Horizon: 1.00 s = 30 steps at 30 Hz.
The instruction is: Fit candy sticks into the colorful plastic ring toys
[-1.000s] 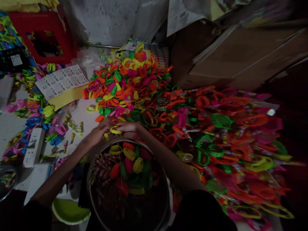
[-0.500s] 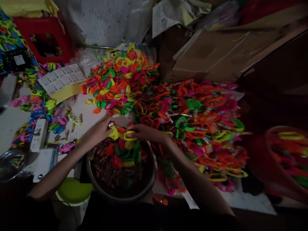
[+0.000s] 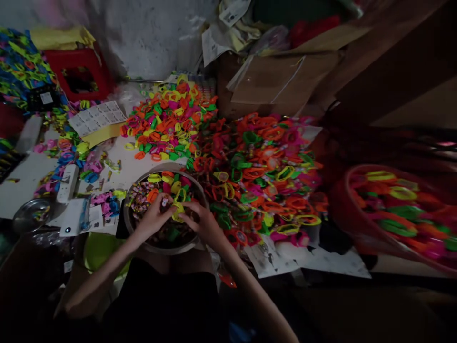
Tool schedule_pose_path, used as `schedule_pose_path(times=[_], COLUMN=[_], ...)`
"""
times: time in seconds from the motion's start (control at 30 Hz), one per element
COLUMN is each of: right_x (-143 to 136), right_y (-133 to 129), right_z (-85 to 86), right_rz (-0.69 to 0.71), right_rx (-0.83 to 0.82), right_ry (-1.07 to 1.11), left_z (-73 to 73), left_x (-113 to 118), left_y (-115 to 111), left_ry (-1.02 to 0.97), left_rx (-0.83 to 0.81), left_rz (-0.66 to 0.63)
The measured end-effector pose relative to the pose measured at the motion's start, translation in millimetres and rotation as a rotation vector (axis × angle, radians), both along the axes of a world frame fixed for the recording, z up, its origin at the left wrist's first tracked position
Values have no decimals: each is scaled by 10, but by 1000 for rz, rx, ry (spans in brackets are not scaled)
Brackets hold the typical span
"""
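Over a metal bowl [image 3: 127, 221] my two hands meet. My right hand [image 3: 202, 220] pinches a yellow plastic toy watch [image 3: 178, 209]. My left hand [image 3: 157, 216] is closed, its fingertips against the watch's left side. A small, pale printed piece [image 3: 164, 202], perhaps a wrapped candy, shows at its fingers. Inside the bowl lie many small wrapped pieces [image 3: 139, 195] on the left, with several coloured toy watches [image 3: 167, 177] towards the back. My hands and forearms hide part of the bowl's contents.
Behind the bowl is a heap of toy watches [image 3: 164, 119]; another heap [image 3: 264, 166] spreads to the right. A red tub [image 3: 352, 209] holds more. On the left are a power strip [image 3: 67, 183], a small metal dish [image 3: 21, 216] and a green basin [image 3: 102, 250]. A cardboard box [image 3: 274, 81] stands behind.
My hands have drawn closer together and come nearer my body, both now at one yellow toy watch; before, each was at a separate yellow piece. The view has swung to the right.
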State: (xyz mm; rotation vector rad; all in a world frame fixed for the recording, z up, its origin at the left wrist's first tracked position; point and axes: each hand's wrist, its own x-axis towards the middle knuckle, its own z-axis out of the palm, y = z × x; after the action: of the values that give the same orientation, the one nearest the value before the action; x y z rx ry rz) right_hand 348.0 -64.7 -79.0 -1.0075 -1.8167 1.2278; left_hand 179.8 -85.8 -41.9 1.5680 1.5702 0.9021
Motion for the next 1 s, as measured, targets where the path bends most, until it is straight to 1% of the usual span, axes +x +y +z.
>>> schedule_pose_path(times=[0.1,0.17,0.27,0.37,0.4,0.47,0.5,0.57,0.6,0.63,0.67,0.73,0.8,0.83,0.93,1.0], right_x=[85,144,207,226,221,199,183,150,134,117,98,51,-8,-40,-123,-158], right_y=[-172,-265,-403,-527,-561,-616,-640,-689,-718,-750,-786,-859,-920,-941,-964,-956], right_z=[43,106,221,286,285,251,225,175,159,149,146,149,149,143,97,49], right_rz=[-9,-1,-6,-20,-12,-15,-51,-194,-263,-303,-296,-182,-59,-27,-20,-33], right_rx=[-39,-24,-4,-68,-98,-140,-139,-66,-10,43,78,86,70,73,75,23], right_ry=[47,80,140,196,219,290,329,357,335,297,255,208,208,211,231,271], left_z=[138,222,304,321,308,252,211,113,61,10,-38,-119,-182,-207,-275,-316], left_x=[94,136,178,205,213,230,239,257,266,273,281,297,313,320,339,359], left_y=[-295,-468,-655,-743,-757,-774,-783,-807,-823,-839,-855,-879,-889,-890,-892,-909], left_ry=[-105,-109,-23,-9,-36,-90,-102,-87,-61,-27,9,55,40,16,-66,-100], left_rx=[-9,33,148,168,163,148,143,146,157,173,191,225,244,243,233,242], left_rz=[76,84,-20,-149,-167,-150,-119,-35,8,50,87,148,200,224,290,289])
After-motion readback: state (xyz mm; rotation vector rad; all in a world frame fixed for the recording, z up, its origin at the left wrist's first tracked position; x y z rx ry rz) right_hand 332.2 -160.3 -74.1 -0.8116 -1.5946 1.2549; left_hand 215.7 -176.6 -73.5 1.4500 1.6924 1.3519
